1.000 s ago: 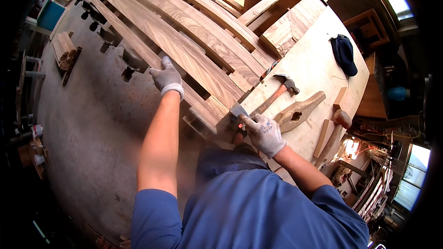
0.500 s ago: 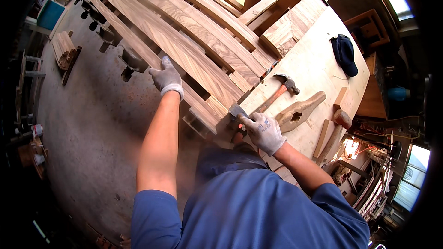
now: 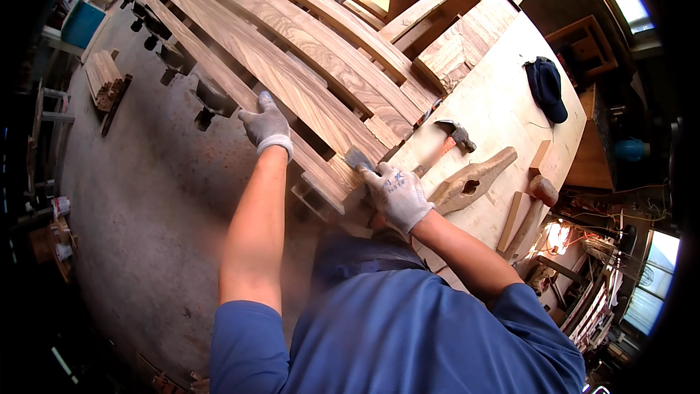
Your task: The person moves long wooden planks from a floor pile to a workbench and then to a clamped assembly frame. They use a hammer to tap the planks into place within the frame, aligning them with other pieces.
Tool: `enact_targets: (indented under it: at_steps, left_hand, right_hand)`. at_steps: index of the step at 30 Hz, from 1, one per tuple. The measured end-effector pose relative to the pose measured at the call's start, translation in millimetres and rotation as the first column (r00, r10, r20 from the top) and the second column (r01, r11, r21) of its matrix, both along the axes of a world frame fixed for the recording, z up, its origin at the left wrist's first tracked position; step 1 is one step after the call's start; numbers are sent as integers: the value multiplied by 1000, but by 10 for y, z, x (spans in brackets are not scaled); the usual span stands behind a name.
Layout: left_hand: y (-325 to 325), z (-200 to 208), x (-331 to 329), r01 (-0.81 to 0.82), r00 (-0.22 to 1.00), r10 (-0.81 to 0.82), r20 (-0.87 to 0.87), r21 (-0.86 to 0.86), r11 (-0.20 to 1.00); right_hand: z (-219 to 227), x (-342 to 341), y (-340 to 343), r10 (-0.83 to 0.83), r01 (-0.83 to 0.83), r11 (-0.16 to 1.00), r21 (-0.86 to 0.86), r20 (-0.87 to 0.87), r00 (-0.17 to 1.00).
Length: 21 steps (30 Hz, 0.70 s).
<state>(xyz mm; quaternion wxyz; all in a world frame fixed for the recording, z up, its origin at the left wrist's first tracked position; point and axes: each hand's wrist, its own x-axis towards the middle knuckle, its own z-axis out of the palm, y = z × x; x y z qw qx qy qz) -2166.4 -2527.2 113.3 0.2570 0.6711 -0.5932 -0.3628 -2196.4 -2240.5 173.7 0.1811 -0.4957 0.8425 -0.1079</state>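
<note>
My gloved right hand (image 3: 397,193) is closed around a putty knife. The tool's flat grey blade (image 3: 357,159) touches the end of a wide grained plank (image 3: 321,106), close to a joint with a crosspiece. My left hand (image 3: 266,128), in a similar pale glove, grips the narrow outer rail (image 3: 219,80) of the same wooden frame; some of its fingers are hidden by the hand. Wide planks and rails run away from me to the far left, with dark gaps between them. The knife's handle is mostly covered by my right hand.
On the pale tabletop (image 3: 503,102) to the right lie a claw hammer (image 3: 456,136), a shaped wooden block (image 3: 474,181), a mallet (image 3: 542,191) and a dark cap (image 3: 545,91). Dark metal clamps (image 3: 211,98) jut below the frame's left edge. A wood bundle (image 3: 106,80) rests farther left.
My right hand has moved the putty knife leftward and slightly up, from the frame's corner onto the plank end. My left hand stays on the outer rail.
</note>
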Motion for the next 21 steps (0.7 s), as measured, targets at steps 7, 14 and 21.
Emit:
enact_targets:
  at_steps: [7, 14, 21]
  left_hand:
    - [-3, -5, -7, 7, 1000, -7, 19, 7, 1000]
    - [-11, -25, 10, 6, 1000, -6, 14, 10, 1000]
    - [0, 7, 6, 17, 999, -18, 51, 18, 1000]
  right_hand:
    - [73, -32, -93, -63, 75, 982, -171, 71, 995]
    - [26, -87, 325, -70, 91, 943, -321, 76, 995]
    - [-38, 20, 596, -33, 32, 991, -131, -3, 999]
